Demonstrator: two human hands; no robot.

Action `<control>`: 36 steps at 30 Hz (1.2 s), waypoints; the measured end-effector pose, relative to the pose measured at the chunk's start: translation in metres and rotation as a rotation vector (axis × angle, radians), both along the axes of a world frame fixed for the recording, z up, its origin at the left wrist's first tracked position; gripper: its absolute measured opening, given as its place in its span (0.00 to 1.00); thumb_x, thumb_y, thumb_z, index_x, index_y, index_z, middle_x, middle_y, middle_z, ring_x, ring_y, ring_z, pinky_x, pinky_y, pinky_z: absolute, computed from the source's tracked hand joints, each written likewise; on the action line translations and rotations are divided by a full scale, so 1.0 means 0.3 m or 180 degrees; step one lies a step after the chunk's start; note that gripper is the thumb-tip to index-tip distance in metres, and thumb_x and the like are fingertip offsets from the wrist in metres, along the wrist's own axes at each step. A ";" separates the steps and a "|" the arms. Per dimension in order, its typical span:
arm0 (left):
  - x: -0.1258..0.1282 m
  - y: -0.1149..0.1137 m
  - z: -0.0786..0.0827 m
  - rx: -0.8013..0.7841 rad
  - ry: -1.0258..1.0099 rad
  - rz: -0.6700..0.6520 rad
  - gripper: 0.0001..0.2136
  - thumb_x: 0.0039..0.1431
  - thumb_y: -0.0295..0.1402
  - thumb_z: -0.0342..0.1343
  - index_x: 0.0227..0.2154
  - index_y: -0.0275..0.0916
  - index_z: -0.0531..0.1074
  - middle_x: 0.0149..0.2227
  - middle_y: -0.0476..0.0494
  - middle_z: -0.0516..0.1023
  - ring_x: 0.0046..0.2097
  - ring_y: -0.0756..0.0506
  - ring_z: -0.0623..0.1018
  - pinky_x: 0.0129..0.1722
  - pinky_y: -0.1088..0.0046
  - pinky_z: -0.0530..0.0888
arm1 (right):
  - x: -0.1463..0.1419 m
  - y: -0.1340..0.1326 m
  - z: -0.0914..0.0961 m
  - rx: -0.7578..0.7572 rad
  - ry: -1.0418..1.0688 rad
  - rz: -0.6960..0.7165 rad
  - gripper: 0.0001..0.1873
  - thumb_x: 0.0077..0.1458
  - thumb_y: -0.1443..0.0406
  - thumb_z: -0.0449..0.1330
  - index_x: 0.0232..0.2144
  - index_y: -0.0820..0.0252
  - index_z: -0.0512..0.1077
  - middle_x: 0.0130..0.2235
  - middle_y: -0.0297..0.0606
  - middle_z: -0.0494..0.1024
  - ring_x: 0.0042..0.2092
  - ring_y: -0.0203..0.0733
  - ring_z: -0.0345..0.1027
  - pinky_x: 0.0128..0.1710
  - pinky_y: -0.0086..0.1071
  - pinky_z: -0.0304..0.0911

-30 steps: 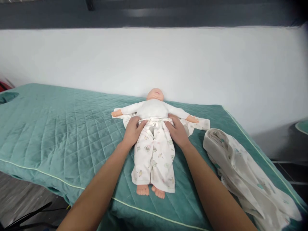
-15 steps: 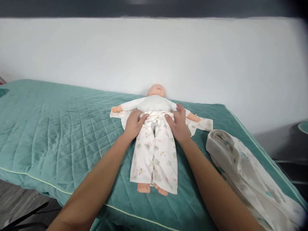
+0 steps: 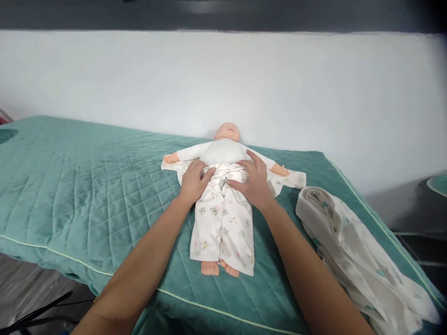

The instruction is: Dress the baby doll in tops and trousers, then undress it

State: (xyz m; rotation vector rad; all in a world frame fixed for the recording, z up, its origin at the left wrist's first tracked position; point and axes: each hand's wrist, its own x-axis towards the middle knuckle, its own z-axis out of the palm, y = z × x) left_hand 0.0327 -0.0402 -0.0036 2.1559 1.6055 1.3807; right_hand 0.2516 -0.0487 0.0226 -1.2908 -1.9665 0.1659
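Note:
A baby doll (image 3: 223, 151) in a white long-sleeved body lies on its back with arms spread. It wears white printed split-crotch pants (image 3: 207, 232), and its bare feet stick out below the cuffs. A printed baby shirt (image 3: 296, 179) is spread out under its arms and back. At the waistband, my left hand (image 3: 193, 182) is closed on the side of the pants, thumb on top. My right hand (image 3: 256, 181) rests open on the other side of the waist, fingers apart, its thumb near the crotch opening.
A green quilted cover (image 3: 104, 195) lies over the bed beneath the doll. To the right is a rolled white printed cloth (image 3: 352, 251), beside my right forearm. The white wall (image 3: 139, 79) stands right behind the doll's head.
My right hand has shifted inward over the waist, its thumb now nearer the crotch opening. The right pant leg has moved slightly inward and up. My left hand stays at the waistband.

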 end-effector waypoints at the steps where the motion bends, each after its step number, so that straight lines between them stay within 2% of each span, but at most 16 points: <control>1: 0.000 -0.005 0.001 0.0044 -0.0001 -0.0031 0.12 0.67 0.43 0.52 0.31 0.41 0.65 0.35 0.46 0.69 0.41 0.45 0.71 0.41 0.67 0.68 | -0.002 0.001 0.003 -0.0012 -0.0042 -0.0058 0.31 0.48 0.45 0.69 0.49 0.52 0.70 0.69 0.45 0.58 0.69 0.62 0.50 0.67 0.59 0.49; 5: 0.000 -0.029 0.003 0.0186 0.0049 -0.0128 0.10 0.67 0.42 0.53 0.34 0.41 0.66 0.42 0.43 0.69 0.46 0.44 0.73 0.47 0.67 0.70 | -0.005 -0.002 0.012 0.0053 -0.0279 -0.0176 0.24 0.47 0.47 0.70 0.38 0.53 0.70 0.68 0.44 0.60 0.67 0.64 0.52 0.65 0.61 0.48; 9: -0.001 -0.057 0.001 0.0274 -0.0012 -0.0074 0.10 0.65 0.40 0.55 0.32 0.41 0.66 0.43 0.42 0.68 0.46 0.45 0.72 0.47 0.67 0.71 | -0.005 -0.023 0.008 0.0318 -0.0539 -0.0351 0.19 0.50 0.48 0.69 0.29 0.54 0.70 0.65 0.42 0.65 0.64 0.64 0.54 0.64 0.63 0.47; 12: -0.002 -0.085 0.002 0.0288 -0.0077 -0.0114 0.09 0.64 0.39 0.57 0.31 0.40 0.66 0.43 0.42 0.69 0.47 0.45 0.72 0.49 0.66 0.72 | -0.005 -0.043 -0.002 0.0514 -0.0626 -0.0580 0.17 0.53 0.49 0.67 0.27 0.55 0.72 0.63 0.41 0.68 0.63 0.62 0.56 0.64 0.63 0.47; 16: -0.005 -0.133 0.005 0.0347 -0.0073 -0.0159 0.10 0.63 0.39 0.57 0.30 0.41 0.67 0.42 0.42 0.70 0.46 0.44 0.72 0.49 0.65 0.71 | -0.007 -0.061 -0.008 0.0654 -0.0681 -0.0676 0.11 0.52 0.56 0.67 0.25 0.54 0.73 0.61 0.41 0.71 0.62 0.62 0.57 0.63 0.62 0.47; 20: -0.010 -0.187 0.005 0.0272 0.0035 -0.0232 0.12 0.64 0.40 0.56 0.27 0.41 0.66 0.38 0.43 0.72 0.43 0.44 0.72 0.47 0.64 0.71 | -0.007 -0.067 -0.010 0.0561 -0.0640 -0.0683 0.04 0.49 0.64 0.67 0.25 0.54 0.75 0.60 0.44 0.72 0.62 0.64 0.57 0.64 0.62 0.45; 25: -0.011 -0.230 0.002 0.0213 0.0108 -0.0271 0.16 0.68 0.41 0.53 0.24 0.41 0.65 0.31 0.46 0.70 0.37 0.45 0.70 0.42 0.64 0.68 | 0.000 -0.078 -0.031 0.0617 -0.0673 -0.0835 0.01 0.50 0.66 0.64 0.27 0.54 0.75 0.60 0.40 0.73 0.64 0.61 0.57 0.66 0.61 0.43; 29: -0.006 -0.226 -0.001 0.0011 0.0209 -0.0310 0.17 0.69 0.42 0.51 0.24 0.41 0.63 0.29 0.47 0.67 0.36 0.45 0.68 0.41 0.64 0.67 | 0.000 -0.104 -0.047 0.0636 -0.0725 -0.1126 0.02 0.51 0.66 0.63 0.28 0.54 0.76 0.60 0.41 0.72 0.63 0.59 0.57 0.65 0.58 0.47; 36: -0.008 -0.202 -0.013 -0.0152 0.0133 -0.0275 0.18 0.69 0.44 0.50 0.24 0.42 0.61 0.29 0.47 0.67 0.37 0.44 0.67 0.40 0.64 0.66 | -0.003 -0.181 -0.053 0.0427 -0.0742 -0.1561 0.05 0.51 0.65 0.63 0.32 0.56 0.78 0.50 0.46 0.71 0.53 0.56 0.59 0.57 0.50 0.54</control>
